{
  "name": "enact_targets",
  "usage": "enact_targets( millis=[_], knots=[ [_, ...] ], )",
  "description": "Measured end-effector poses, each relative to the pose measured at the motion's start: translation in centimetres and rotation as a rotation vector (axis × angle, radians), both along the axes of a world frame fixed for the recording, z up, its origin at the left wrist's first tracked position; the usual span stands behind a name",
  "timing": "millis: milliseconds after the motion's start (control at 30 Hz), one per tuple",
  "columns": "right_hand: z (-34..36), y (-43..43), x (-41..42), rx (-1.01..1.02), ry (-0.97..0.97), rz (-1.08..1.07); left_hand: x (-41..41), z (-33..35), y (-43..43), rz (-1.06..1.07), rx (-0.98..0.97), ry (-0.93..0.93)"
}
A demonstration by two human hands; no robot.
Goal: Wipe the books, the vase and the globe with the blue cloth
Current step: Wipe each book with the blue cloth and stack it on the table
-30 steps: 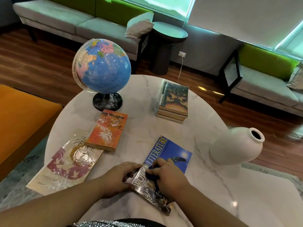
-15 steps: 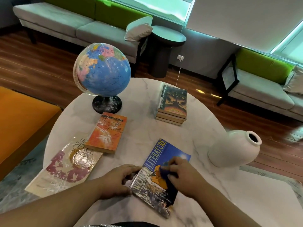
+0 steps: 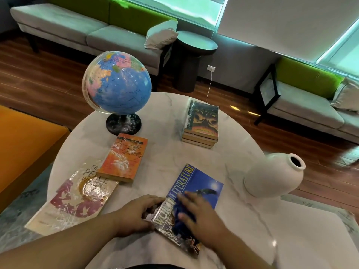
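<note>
A round marble table (image 3: 165, 113) fills the middle, its near edge cut off by the frame; on its far left stands the globe (image 3: 118, 84) on a dark base; at the right the white vase (image 3: 272, 177) appears tilted by the wide lens. A pale book (image 3: 77, 199) lies at the near left, its title lost in glare; the blue book (image 3: 198, 181) lies nearest the person; a stack of books (image 3: 202, 123) sits far right; an orange book (image 3: 124, 156) overlaps the pale one. The left hand (image 3: 136, 212) curls its fingers round the blue book's spine edge; the right hand (image 3: 200, 212), blurred, presses fairly straight fingers onto the blue cloth (image 3: 179, 216), which lies on the cover, mostly hidden beneath the palm.
</note>
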State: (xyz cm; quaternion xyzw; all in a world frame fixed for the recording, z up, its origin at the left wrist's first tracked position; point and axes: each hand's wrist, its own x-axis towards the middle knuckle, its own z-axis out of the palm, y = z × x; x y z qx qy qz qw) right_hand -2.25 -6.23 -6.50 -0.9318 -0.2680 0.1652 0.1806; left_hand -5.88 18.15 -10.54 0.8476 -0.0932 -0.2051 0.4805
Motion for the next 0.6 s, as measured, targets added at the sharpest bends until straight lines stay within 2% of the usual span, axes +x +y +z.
enact_targets(
  millis=[100,167,300,400,467,567,600],
  knots=[
    [-2.0,1.6,-3.2,-0.037,-0.080,0.271,-0.1,0.0,-0.3,0.021,-0.036,-0.016],
    [-2.0,0.9,-2.3,-0.011,-0.148,0.298,-0.1,-0.1,-0.3,0.021,-0.023,-0.018],
    [-1.2,-2.2,2.8,-0.129,-0.285,0.004,-0.2,-0.4,0.0,0.006,0.020,0.001],
    [-1.1,-2.2,3.4,-0.205,-0.143,-0.110,-0.2,-0.5,0.1,0.010,0.027,-0.001],
    [-0.9,-0.2,0.9,-0.140,-0.185,0.048,-0.2,-0.6,0.0,0.011,0.011,0.001],
    [-2.7,1.8,-3.0,-0.056,-0.151,0.459,-0.3,-0.8,-0.2,0.033,-0.046,0.010],
    [-3.0,1.9,-2.9,-0.043,-0.144,0.521,-0.3,-0.8,-0.3,0.037,-0.057,0.013]
  ],
)
